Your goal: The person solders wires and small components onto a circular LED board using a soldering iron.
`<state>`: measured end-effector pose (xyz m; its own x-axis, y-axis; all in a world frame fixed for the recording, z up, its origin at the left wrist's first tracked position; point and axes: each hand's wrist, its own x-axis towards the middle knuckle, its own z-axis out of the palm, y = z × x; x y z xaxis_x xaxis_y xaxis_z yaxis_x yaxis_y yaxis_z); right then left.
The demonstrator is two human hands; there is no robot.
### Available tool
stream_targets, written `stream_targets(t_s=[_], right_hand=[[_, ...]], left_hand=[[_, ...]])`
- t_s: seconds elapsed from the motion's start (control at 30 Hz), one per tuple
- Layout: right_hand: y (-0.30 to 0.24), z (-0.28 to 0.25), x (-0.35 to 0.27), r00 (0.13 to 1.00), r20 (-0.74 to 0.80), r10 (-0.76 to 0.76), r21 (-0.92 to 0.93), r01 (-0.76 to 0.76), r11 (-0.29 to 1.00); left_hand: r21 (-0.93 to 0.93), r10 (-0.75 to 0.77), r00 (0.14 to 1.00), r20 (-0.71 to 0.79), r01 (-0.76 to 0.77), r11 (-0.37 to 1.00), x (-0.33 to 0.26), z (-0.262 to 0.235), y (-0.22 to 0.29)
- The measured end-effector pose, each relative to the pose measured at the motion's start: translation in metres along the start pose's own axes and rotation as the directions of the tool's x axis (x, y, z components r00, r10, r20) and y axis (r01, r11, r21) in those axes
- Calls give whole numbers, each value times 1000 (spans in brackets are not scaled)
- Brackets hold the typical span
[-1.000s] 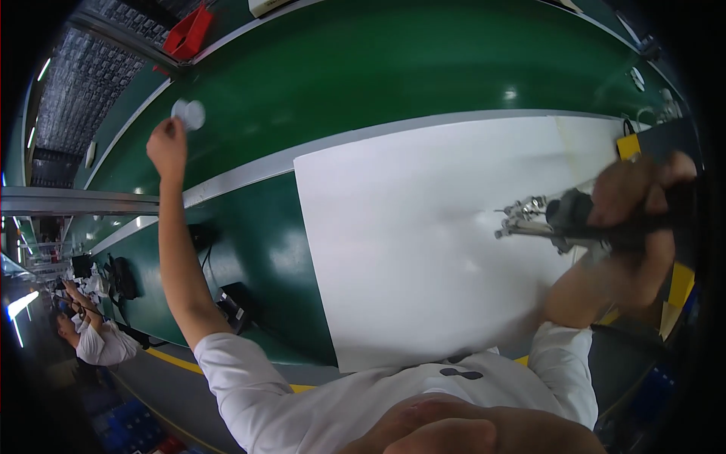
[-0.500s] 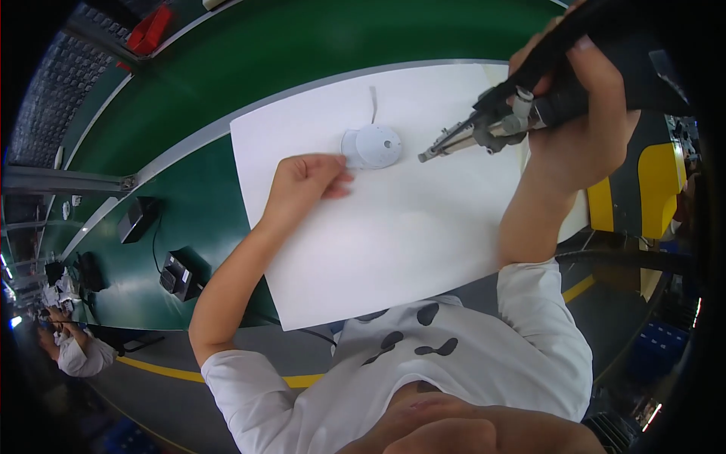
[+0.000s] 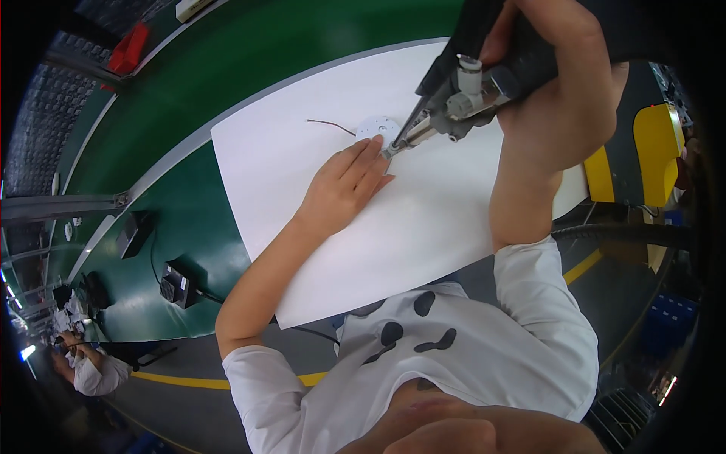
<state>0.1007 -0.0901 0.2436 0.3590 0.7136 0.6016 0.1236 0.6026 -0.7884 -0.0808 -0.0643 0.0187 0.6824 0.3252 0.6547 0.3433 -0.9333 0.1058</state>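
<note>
Your left hand (image 3: 344, 184) lies flat on the white sheet (image 3: 423, 227), fingers extended and held close together, fingertips touching the near edge of the disc (image 3: 377, 127). The disc is small, round and white, and sits on the sheet near its far edge; a thin dark wire (image 3: 329, 125) runs from it to the left across the sheet. Your right hand (image 3: 563, 91) is wrapped in a closed fist around the driver (image 3: 461, 87), a powered tool with a black body and a grey metal nose. The driver is tilted, its tip pointing down and to the left, and the tip meets the disc at its right side, just beside your left fingertips. The sheet rests on a green bench (image 3: 227, 76) with a pale stripe along it. Left of the sheet, a black box (image 3: 175, 284) with a cable sits on the green surface. A red object (image 3: 128, 49) lies at the far side. Another person (image 3: 83, 371) in white is at the lower left edge, well apart from you.
</note>
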Motion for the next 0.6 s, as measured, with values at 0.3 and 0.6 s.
stream_targets(t_s=[0.3, 0.6], right_hand=[[1, 5, 0, 998, -35, -58, -26, 57, 998], [17, -1, 4, 999, -4, -44, -31, 44, 999]], left_hand=[[14, -1, 998, 70, 0, 1000, 8, -3, 0], [243, 102, 992, 70, -116, 963, 8, -5, 4]])
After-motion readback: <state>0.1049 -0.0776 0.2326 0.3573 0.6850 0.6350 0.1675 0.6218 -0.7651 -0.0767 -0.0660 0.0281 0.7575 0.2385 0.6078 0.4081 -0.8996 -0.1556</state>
